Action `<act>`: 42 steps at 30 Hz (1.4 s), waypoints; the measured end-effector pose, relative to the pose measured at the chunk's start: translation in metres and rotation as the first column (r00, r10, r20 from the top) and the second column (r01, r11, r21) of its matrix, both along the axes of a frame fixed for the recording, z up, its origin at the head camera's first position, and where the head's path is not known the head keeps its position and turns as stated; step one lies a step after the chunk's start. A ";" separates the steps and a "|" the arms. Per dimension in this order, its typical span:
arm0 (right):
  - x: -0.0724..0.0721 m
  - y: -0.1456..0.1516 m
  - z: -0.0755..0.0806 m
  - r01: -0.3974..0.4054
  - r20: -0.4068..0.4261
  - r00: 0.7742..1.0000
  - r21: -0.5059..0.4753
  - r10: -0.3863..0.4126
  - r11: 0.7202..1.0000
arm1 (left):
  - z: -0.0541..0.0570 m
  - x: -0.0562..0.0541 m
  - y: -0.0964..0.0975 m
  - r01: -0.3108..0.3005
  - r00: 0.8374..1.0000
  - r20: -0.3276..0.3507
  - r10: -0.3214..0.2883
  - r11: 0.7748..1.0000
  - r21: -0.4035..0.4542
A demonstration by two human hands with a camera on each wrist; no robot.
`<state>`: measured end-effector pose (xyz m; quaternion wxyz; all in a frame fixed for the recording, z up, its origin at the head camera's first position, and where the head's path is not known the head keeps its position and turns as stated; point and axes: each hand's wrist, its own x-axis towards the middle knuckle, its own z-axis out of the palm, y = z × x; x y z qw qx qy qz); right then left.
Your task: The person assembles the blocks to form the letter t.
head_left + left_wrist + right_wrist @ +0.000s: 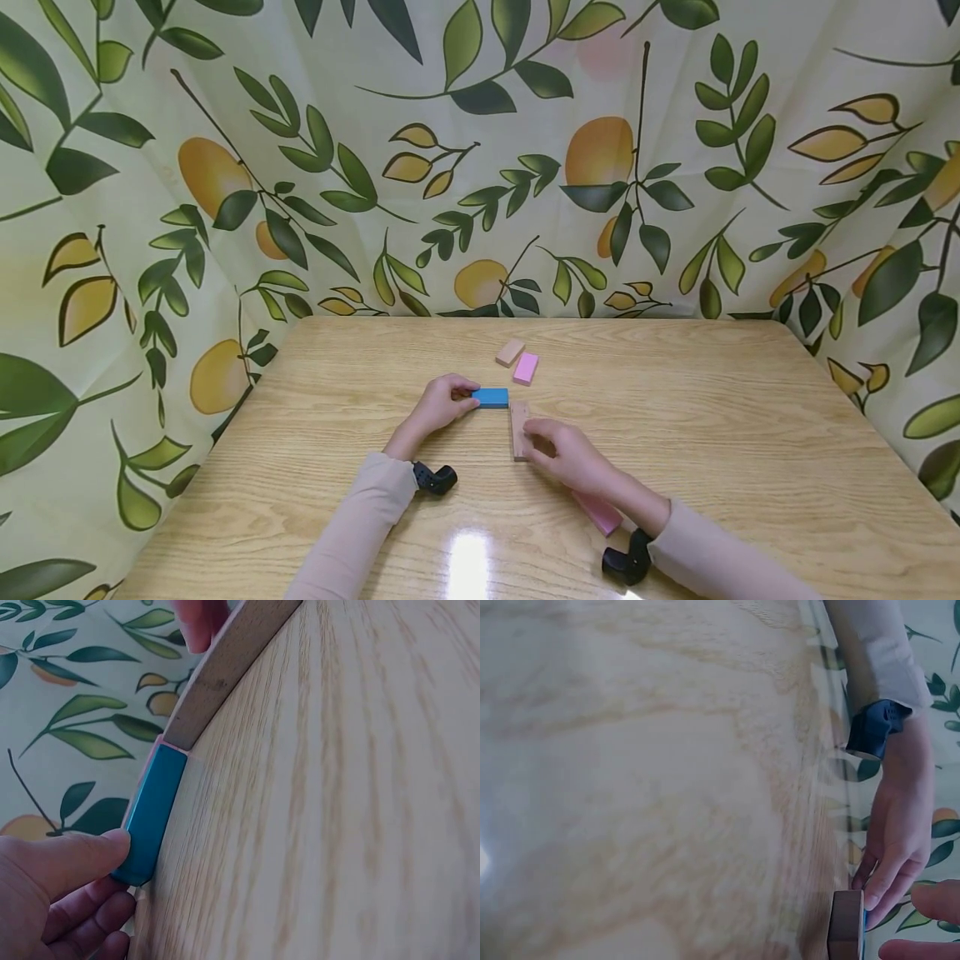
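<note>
My left hand (442, 403) pinches the left end of a blue block (491, 398) lying on the table, thumb on the near side. In the left wrist view the blue block (154, 814) has its far end close to the corner of a longer plain wooden block (217, 679). That wooden block (519, 442) points toward me, roughly square to the blue one. My right hand (570, 454) is at its right side, thumb and fingertips spread and overlapping its edge. In the right wrist view those fingers (939, 901) stand a little off the wooden block (846, 926).
Beyond the blue block lie a small plain wooden block (510, 352) and a pink block (526, 368), side by side. Another pink block (598, 512) lies under my right forearm, partly hidden. A leaf-patterned cloth (480, 167) hangs around the wooden table (712, 417).
</note>
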<state>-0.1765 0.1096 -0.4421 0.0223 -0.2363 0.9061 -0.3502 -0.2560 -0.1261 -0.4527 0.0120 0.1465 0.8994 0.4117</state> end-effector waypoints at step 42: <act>0.007 0.002 0.002 -0.089 -0.051 0.994 0.193 0.101 0.977 | -0.001 -0.002 0.006 -0.024 1.000 -0.006 0.024 1.000 0.001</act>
